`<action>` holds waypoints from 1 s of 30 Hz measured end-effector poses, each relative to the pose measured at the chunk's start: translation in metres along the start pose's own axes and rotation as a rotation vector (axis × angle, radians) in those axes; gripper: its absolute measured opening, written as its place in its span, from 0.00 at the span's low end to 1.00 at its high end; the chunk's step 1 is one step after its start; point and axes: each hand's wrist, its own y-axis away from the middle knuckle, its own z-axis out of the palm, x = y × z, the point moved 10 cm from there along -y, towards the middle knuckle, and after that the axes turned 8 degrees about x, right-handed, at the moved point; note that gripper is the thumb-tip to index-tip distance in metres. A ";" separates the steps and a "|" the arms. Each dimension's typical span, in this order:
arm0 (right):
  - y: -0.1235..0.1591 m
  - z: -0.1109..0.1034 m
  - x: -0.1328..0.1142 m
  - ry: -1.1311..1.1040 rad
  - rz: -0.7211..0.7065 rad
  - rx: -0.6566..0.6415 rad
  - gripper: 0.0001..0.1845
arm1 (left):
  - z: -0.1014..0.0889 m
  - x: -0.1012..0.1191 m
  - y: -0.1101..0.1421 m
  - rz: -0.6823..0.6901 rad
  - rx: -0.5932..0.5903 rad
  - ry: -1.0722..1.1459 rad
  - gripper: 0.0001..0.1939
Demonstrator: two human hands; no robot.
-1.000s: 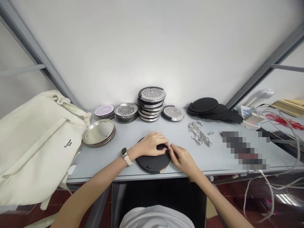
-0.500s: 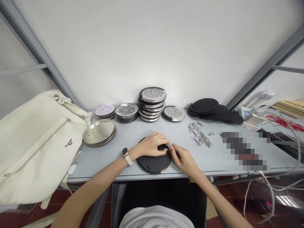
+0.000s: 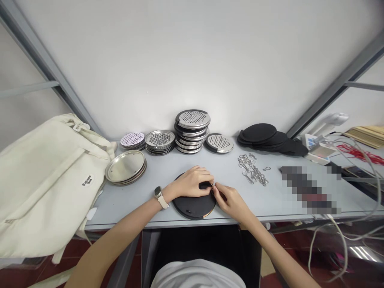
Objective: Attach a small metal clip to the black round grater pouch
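Observation:
A round black disc (image 3: 192, 206) with an orange-lit stretch of rim lies near the table's front edge. My left hand (image 3: 194, 183), reaching in from the left with a watch on its wrist, rests over the disc's far part. Its fingers and thumb curl round the right edge, closed on the disc. There, my right hand (image 3: 225, 198) pinches a small metal clip (image 3: 213, 189) between thumb and fingertips, against the disc's edge. The fingertips hide most of the clip. To the right lies a loose heap of similar metal clips (image 3: 253, 173).
Along the wall stand perforated metal grater discs (image 3: 193, 120) in stacks. Plain metal discs (image 3: 125, 166) lie left, black round covers (image 3: 258, 134) right. A cream backpack (image 3: 51, 180) fills the left side. White cables (image 3: 342, 244) hang off the right. A blurred-out dark object (image 3: 310, 192) lies there.
My right fingertips have shifted slightly left, closer to my left fingers at the disc's edge, and cover more of the clip. My left hand and the disc stay put.

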 end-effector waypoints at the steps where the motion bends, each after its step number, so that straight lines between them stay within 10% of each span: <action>1: 0.000 0.000 0.000 -0.003 0.001 -0.004 0.15 | 0.000 0.000 0.000 -0.001 0.001 0.001 0.02; 30: 0.002 -0.001 0.011 -0.109 0.087 0.026 0.15 | -0.002 0.003 0.000 0.020 0.014 0.013 0.03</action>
